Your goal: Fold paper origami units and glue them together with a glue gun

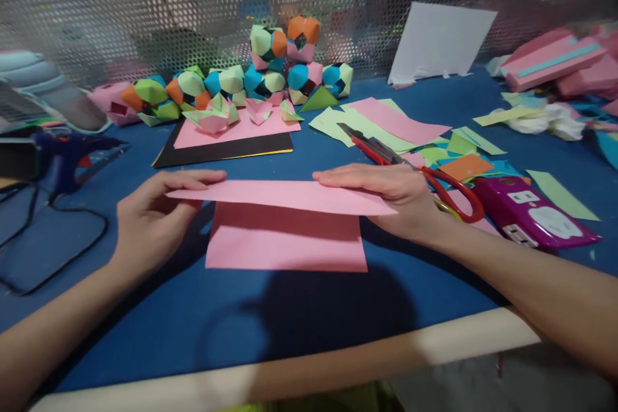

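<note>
A sheet of pink paper (287,241) is partly folded over in front of me, its upper flap raised off the lower part, which lies on the blue table (193,328). My left hand (147,215) is closed on the flap's left end, fingers along the top and thumb near the underside. At the other end, my right hand (403,196) has its fingers laid over the fold, with the thumb hidden beneath the paper. Red-handled scissors (466,196) lie just behind and beside my right hand.
Folded paper units (217,80) line the mesh wall. Pink and black sheets (222,149) lie before them. Left stands a blue glue gun (67,158) with a looping cord. To the right are paper scraps (466,167), a purple pouch (535,212) and a white card (441,42).
</note>
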`<state>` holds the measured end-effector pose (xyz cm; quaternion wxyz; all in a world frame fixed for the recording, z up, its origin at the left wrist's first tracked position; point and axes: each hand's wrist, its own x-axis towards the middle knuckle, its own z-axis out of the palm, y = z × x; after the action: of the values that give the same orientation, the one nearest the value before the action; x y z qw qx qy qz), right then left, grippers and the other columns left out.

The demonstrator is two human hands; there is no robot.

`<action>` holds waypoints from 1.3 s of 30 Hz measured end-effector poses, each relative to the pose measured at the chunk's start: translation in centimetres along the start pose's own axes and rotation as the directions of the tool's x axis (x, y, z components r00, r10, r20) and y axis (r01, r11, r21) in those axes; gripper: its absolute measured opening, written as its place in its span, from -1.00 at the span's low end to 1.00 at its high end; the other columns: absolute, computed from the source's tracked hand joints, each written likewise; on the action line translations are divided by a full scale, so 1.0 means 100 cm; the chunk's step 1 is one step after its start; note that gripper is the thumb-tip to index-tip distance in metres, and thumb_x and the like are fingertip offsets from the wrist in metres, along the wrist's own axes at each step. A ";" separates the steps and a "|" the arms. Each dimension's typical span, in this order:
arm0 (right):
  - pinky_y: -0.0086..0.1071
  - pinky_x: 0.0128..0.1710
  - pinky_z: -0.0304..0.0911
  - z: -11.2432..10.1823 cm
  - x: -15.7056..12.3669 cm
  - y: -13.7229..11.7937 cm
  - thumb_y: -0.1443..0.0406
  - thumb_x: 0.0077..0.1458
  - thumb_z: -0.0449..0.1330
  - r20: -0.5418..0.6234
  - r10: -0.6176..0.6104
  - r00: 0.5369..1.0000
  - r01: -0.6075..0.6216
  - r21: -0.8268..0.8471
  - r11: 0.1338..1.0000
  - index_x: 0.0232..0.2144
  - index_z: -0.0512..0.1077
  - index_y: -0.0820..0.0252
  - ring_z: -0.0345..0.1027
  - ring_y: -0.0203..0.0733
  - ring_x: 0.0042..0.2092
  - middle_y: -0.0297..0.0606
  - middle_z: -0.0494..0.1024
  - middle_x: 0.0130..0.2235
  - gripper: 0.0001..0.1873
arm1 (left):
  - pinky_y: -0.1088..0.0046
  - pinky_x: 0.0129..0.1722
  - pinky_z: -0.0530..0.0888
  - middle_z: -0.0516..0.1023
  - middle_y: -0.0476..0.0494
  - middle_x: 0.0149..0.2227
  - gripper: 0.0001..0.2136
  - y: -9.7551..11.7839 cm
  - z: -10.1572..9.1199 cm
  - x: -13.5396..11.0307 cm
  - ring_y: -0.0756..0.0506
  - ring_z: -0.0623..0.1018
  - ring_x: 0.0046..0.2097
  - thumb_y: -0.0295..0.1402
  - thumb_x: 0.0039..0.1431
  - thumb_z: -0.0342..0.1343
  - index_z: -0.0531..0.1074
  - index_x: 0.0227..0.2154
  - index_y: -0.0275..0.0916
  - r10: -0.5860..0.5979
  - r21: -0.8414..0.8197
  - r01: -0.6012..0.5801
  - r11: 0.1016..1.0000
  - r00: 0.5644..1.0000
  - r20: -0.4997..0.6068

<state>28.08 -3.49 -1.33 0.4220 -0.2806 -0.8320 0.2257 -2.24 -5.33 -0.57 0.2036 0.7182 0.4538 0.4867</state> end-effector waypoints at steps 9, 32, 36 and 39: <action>-0.18 0.08 0.27 0.011 -0.009 0.013 0.40 0.20 -0.02 0.357 -0.361 0.862 0.453 -0.220 0.864 -0.02 0.41 0.24 0.26 -0.14 0.15 -0.05 0.49 0.03 -0.66 | 0.24 0.04 0.40 0.57 -0.19 -0.07 -0.93 -0.022 -0.025 0.004 -0.22 0.51 0.02 -0.35 -0.07 0.20 0.52 -0.46 -0.13 -0.104 0.112 0.061 0.992 0.893 0.438; -0.19 -0.17 0.15 0.000 -0.010 -0.023 0.35 0.16 -0.02 0.645 -0.171 0.745 0.527 -0.412 0.743 -0.14 0.43 0.16 0.34 -0.10 -0.16 -0.12 0.53 -0.22 -0.71 | 0.23 0.10 0.36 0.55 -0.21 -0.06 -0.83 -0.012 -0.032 0.009 -0.28 0.46 0.07 -0.42 -0.26 0.33 0.57 -0.48 -0.12 -0.211 0.143 0.155 0.977 0.737 0.642; -0.23 -0.19 0.12 0.000 -0.010 -0.026 0.30 0.18 0.01 0.666 -0.144 0.732 0.526 -0.418 0.741 -0.31 0.44 0.17 0.34 -0.15 -0.24 -0.15 0.53 -0.28 -0.80 | 0.20 0.13 0.33 0.50 -0.17 0.04 -0.79 -0.014 -0.035 0.008 -0.29 0.42 0.12 -0.40 -0.21 0.30 0.59 -0.41 -0.09 -0.194 0.193 0.081 0.978 0.697 0.690; -0.23 -0.20 0.11 -0.001 -0.011 -0.029 0.23 0.21 0.00 0.661 -0.147 0.736 0.526 -0.422 0.738 -0.38 0.42 0.17 0.34 -0.17 -0.27 -0.17 0.54 -0.29 -0.76 | 0.20 0.14 0.31 0.46 -0.14 0.09 -0.76 -0.016 -0.037 0.007 -0.29 0.39 0.15 -0.38 -0.19 0.29 0.59 -0.35 -0.07 -0.180 0.229 0.015 0.973 0.669 0.721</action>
<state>27.84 -6.31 -0.14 0.0714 -0.1477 -0.9851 -0.0510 -6.18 -4.49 0.25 0.3204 0.8446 0.4182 0.0949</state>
